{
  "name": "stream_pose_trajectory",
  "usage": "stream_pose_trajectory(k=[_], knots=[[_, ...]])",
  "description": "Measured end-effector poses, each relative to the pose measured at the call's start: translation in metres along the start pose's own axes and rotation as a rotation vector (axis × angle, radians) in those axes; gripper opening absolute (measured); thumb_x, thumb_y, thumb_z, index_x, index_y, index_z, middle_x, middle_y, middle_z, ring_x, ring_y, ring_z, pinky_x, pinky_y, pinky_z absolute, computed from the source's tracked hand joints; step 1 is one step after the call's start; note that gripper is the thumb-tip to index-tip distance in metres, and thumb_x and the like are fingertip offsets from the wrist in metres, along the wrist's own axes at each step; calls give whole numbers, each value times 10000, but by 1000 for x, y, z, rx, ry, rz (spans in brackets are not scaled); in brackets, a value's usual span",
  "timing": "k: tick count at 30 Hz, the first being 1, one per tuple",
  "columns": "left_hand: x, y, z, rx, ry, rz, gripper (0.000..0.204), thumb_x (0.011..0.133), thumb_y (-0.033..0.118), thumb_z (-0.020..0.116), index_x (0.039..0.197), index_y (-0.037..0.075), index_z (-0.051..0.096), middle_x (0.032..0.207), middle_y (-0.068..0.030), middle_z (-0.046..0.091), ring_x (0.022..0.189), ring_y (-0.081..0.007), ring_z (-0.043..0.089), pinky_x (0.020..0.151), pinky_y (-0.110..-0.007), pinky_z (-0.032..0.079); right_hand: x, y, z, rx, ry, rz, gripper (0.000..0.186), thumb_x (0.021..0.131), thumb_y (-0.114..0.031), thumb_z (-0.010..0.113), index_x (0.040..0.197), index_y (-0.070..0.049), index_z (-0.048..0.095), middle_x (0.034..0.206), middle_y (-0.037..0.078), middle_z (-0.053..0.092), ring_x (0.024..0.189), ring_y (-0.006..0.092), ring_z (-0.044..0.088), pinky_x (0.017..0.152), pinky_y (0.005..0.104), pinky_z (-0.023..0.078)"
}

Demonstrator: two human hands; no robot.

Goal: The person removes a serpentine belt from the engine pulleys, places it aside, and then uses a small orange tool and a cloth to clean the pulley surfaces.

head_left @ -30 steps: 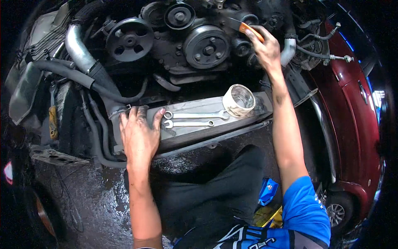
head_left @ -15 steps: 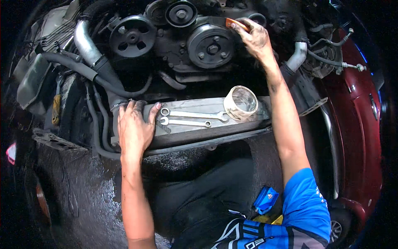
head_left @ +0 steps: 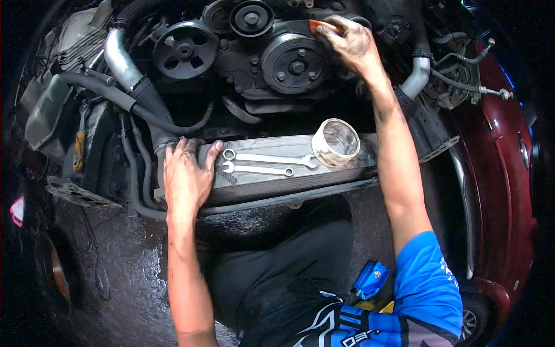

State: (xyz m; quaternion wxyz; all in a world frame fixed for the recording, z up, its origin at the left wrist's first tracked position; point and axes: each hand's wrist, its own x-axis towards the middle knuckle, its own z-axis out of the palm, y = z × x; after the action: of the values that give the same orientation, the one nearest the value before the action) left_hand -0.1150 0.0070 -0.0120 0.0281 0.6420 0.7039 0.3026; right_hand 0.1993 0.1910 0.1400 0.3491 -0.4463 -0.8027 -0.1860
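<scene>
My right hand [head_left: 354, 46] is closed round an orange-handled scraper [head_left: 317, 26] at the upper right of the engine front. Its flat dark blade seems to reach left over the top of the large crank pulley [head_left: 293, 63]; the tip blends into the dark metal. Resting with spread fingers, my left hand [head_left: 188, 172] presses on the left end of the grey radiator-like cooler [head_left: 260, 148]. Beside it on that cooler lie two combination wrenches, a longer one [head_left: 266, 158] and a shorter one [head_left: 260, 169]. A whitish, stained round tub [head_left: 336, 143] stands tilted to their right.
Left of the crank pulley are a slotted pulley [head_left: 185, 50] and a smaller round one [head_left: 251, 18]. Black hoses [head_left: 133, 168] curve down at the left, near a yellow-handled tool [head_left: 78, 150]. A dark red car panel [head_left: 500, 185] borders the right. Wet dark floor [head_left: 127, 277] lies below.
My right hand has shifted slightly left and up with the scraper, along the upper edge of the crank pulley. My left hand stays on the cooler.
</scene>
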Motion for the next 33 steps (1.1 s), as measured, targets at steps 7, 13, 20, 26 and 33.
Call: stream_pose_trajectory(k=[7, 13, 20, 26, 33], knots=[[1, 0, -2, 12, -2, 17, 627, 936, 523, 616, 1155, -60, 693, 1302, -283, 609, 1254, -479, 520, 1109, -486, 389, 4, 9, -19, -7, 3, 36, 311, 917, -377, 663, 1058, -108, 731, 945, 160, 726, 874, 349, 706, 770, 418, 551], [2, 3, -4, 13, -78, -47, 848, 917, 643, 574, 1240, -140, 610, 1369, -274, 569, 1353, -435, 457, 1169, -418, 337, 10, 8, -22, 94, -155, 39, 336, 949, -372, 658, 1149, -111, 723, 1035, 154, 731, 908, 296, 704, 826, 366, 532], [1, 2, -1, 3, -58, -43, 785, 932, 620, 567, 1237, -100, 633, 1375, -264, 570, 1349, -442, 462, 1171, -428, 335, 13, -2, 10, 81, -65, -71, 328, 905, -346, 682, 1093, -79, 717, 948, 191, 715, 888, 366, 704, 786, 417, 548], [2, 3, -5, -8, -72, -45, 774, 933, 608, 575, 1222, -108, 638, 1364, -266, 577, 1334, -437, 477, 1158, -424, 350, -1, -10, 5, 21, 98, -88, 280, 907, -299, 697, 1038, -53, 717, 964, 181, 721, 894, 351, 704, 794, 418, 553], [1, 0, 0, 28, -14, -8, 745, 937, 587, 582, 1197, -108, 651, 1320, -273, 603, 1279, -426, 520, 1127, -437, 381, 2, -15, 11, 65, 87, -84, 259, 909, -283, 696, 1029, -55, 719, 950, 190, 716, 887, 363, 698, 788, 422, 549]])
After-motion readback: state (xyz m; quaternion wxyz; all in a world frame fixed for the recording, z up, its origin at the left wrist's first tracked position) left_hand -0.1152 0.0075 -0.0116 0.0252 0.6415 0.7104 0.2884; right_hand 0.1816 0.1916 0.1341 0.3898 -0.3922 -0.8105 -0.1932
